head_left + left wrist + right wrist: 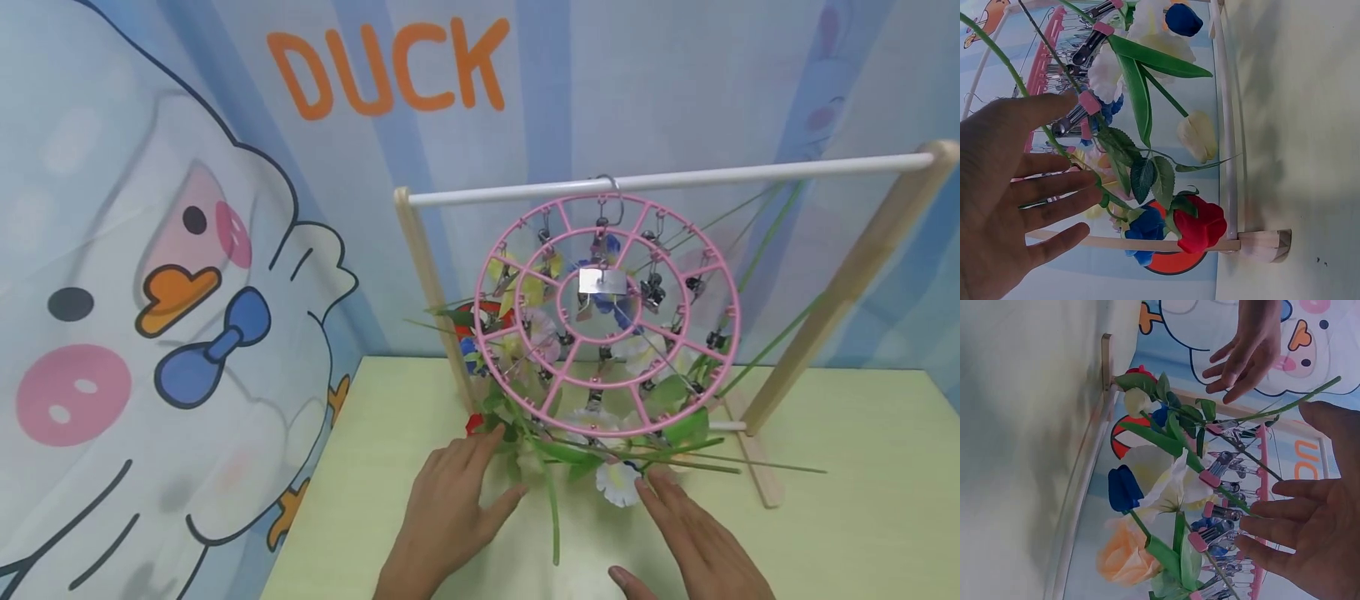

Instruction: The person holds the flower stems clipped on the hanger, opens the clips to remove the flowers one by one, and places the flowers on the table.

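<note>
A pink round clip hanger hangs by a metal hook from a white rod, with artificial flowers clipped round it. My left hand has its fingers spread by the front left stems, close to a red rose and a white tulip. My right hand is at the front right, fingers extended near a white flower. A blue tulip and a peach rose hang from pink-tipped metal clips. Neither hand grips anything; whether fingertips touch stems I cannot tell.
The white rod spans a wooden stand, whose right post and foot stand on a pale yellow table. Long green stems stick out past the hanger on both sides. Behind is a cartoon duck backdrop.
</note>
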The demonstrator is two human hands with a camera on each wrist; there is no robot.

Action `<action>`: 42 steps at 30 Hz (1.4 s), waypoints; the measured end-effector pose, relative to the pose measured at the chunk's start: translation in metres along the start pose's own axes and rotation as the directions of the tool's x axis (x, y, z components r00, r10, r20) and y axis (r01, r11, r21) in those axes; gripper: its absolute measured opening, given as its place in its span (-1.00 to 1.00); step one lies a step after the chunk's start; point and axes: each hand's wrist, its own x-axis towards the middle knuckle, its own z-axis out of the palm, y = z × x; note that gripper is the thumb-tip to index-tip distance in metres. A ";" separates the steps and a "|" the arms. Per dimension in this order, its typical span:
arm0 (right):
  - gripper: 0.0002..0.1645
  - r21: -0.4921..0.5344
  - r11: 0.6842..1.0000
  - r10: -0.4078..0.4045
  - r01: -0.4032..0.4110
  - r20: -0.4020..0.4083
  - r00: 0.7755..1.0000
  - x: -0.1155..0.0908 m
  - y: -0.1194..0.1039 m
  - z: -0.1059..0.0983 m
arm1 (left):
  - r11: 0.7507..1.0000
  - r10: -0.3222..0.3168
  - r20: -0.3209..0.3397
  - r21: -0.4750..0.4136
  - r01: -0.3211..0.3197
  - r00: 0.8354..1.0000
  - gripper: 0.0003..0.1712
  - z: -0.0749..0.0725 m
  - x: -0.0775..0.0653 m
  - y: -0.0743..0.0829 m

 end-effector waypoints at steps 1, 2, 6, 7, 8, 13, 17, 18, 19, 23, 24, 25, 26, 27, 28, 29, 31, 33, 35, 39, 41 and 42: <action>0.01 0.012 1.000 0.010 -0.010 -0.016 1.000 0.001 -0.002 0.000 | 1.000 -0.005 -0.008 -0.005 0.005 1.000 -0.21 0.001 0.001 0.000; -0.02 0.010 1.000 0.019 -0.019 -0.027 0.999 0.003 -0.004 0.001 | 1.000 -0.009 -0.017 -0.010 0.009 1.000 -0.22 0.002 0.003 0.000; -0.15 0.018 0.998 0.062 -0.062 -0.026 0.998 0.010 -0.011 -0.002 | 1.000 -0.001 -0.071 -0.029 -0.001 0.998 -0.26 0.009 0.008 -0.001; -0.18 0.007 0.997 0.074 -0.074 -0.009 0.997 0.012 -0.013 -0.004 | 0.999 0.008 -0.086 -0.032 -0.011 0.996 -0.27 0.011 0.009 -0.002; -0.21 -0.004 0.997 0.083 -0.083 0.010 0.996 0.014 -0.014 -0.005 | 0.999 0.016 -0.102 -0.035 -0.020 0.995 -0.29 0.012 0.011 -0.002; -0.33 0.015 0.999 0.031 -0.032 0.042 0.999 0.026 -0.016 -0.001 | 0.997 0.055 -0.174 -0.037 -0.062 0.983 -0.40 0.021 0.019 -0.004; -0.35 0.051 0.998 -0.046 0.045 0.024 0.999 0.036 -0.016 0.006 | 0.995 0.077 -0.224 -0.045 -0.089 0.972 -0.46 0.026 0.027 -0.006; -0.36 0.059 0.997 -0.058 0.056 0.025 0.998 0.039 -0.017 0.007 | 0.994 0.079 -0.232 -0.049 -0.093 0.969 -0.47 0.027 0.028 -0.006; -0.37 0.065 0.996 -0.066 0.064 0.031 0.997 0.041 -0.017 0.008 | 0.994 0.079 -0.236 -0.051 -0.094 0.968 -0.47 0.027 0.029 -0.006; -0.38 0.083 0.995 -0.065 0.058 0.087 0.994 0.048 -0.020 0.012 | 0.995 0.071 -0.235 -0.056 -0.087 0.969 -0.48 0.031 0.031 -0.005; -0.37 0.085 0.995 -0.064 0.056 0.096 0.993 0.050 -0.020 0.013 | 0.995 0.069 -0.234 -0.055 -0.084 0.970 -0.49 0.031 0.032 -0.004; -0.37 0.086 0.995 -0.065 0.056 0.105 0.992 0.051 -0.021 0.015 | 0.995 0.066 -0.231 -0.055 -0.081 0.971 -0.49 0.031 0.032 -0.004; -0.38 0.087 0.994 -0.068 0.059 0.107 0.992 0.052 -0.021 0.016 | 0.995 0.065 -0.233 -0.056 -0.080 0.970 -0.50 0.032 0.032 -0.004; -0.38 0.088 0.994 -0.075 0.067 0.100 0.992 0.053 -0.021 0.019 | 0.995 0.065 -0.235 -0.056 -0.080 0.970 -0.51 0.032 0.033 -0.004; -0.38 0.089 0.993 -0.080 0.071 0.096 0.992 0.054 -0.021 0.021 | 0.995 0.065 -0.238 -0.057 -0.081 0.969 -0.52 0.033 0.033 -0.004; -0.38 0.088 0.993 -0.087 0.079 0.088 0.992 0.056 -0.021 0.023 | 0.995 0.066 -0.241 -0.058 -0.083 0.968 -0.53 0.033 0.034 -0.003; -0.37 0.081 0.992 -0.105 0.100 0.065 0.992 0.058 -0.021 0.028 | 0.995 0.068 -0.249 -0.060 -0.086 0.966 -0.54 0.034 0.035 -0.003; -0.36 0.073 0.991 -0.115 0.111 0.056 0.992 0.060 -0.022 0.031 | 0.994 0.072 -0.256 -0.058 -0.090 0.964 -0.55 0.035 0.036 -0.003; -0.34 0.059 0.992 -0.116 0.112 0.062 0.991 0.062 -0.023 0.034 | 0.994 0.075 -0.260 -0.058 -0.094 0.963 -0.55 0.036 0.037 -0.003; -0.31 0.051 0.995 -0.092 0.087 0.116 0.989 0.065 -0.027 0.039 | 0.994 0.074 -0.269 -0.062 -0.094 0.960 -0.57 0.039 0.039 -0.003; -0.30 0.052 0.996 -0.077 0.070 0.137 0.988 0.066 -0.028 0.041 | 0.994 0.071 -0.274 -0.062 -0.091 0.959 -0.58 0.040 0.040 -0.002; -0.29 0.053 0.997 -0.070 0.063 0.141 0.987 0.066 -0.029 0.042 | 0.994 0.069 -0.275 -0.063 -0.090 0.959 -0.58 0.040 0.041 -0.002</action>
